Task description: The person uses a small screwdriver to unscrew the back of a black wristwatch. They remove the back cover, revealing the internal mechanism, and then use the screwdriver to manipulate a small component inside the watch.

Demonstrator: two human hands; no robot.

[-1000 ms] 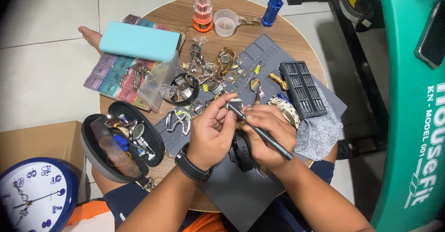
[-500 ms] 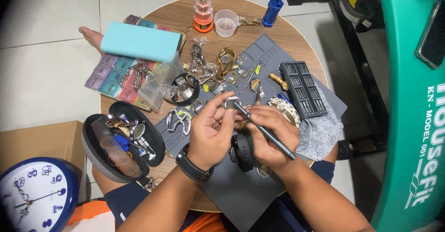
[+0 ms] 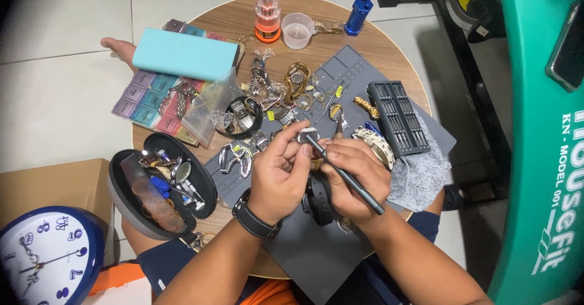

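My left hand (image 3: pixel 281 177), with a black wristwatch on its wrist, pinches a small round metal watch case (image 3: pixel 308 136) between thumb and fingers above the grey work mat (image 3: pixel 316 250). A thin dark screwdriver (image 3: pixel 344 173) runs through my right hand (image 3: pixel 356 180), its tip resting on the watch case. Both hands meet over the middle of the round wooden table (image 3: pixel 231 22). A dark watch strap (image 3: pixel 319 198) lies on the mat beneath my hands.
Loose watches and bracelets (image 3: pixel 291 84) lie beyond my hands. A black bit tray (image 3: pixel 398 117) and grey cloth (image 3: pixel 420 174) sit right; an open oval case (image 3: pixel 159 183) of tools left. A teal box (image 3: pixel 182 54), orange screwdriver set (image 3: pixel 267 13), plastic cup (image 3: pixel 298 30), blue clock (image 3: pixel 45 256).
Both hands have shifted slightly up and together; the screwdriver tip has moved onto the watch case in my left fingers.
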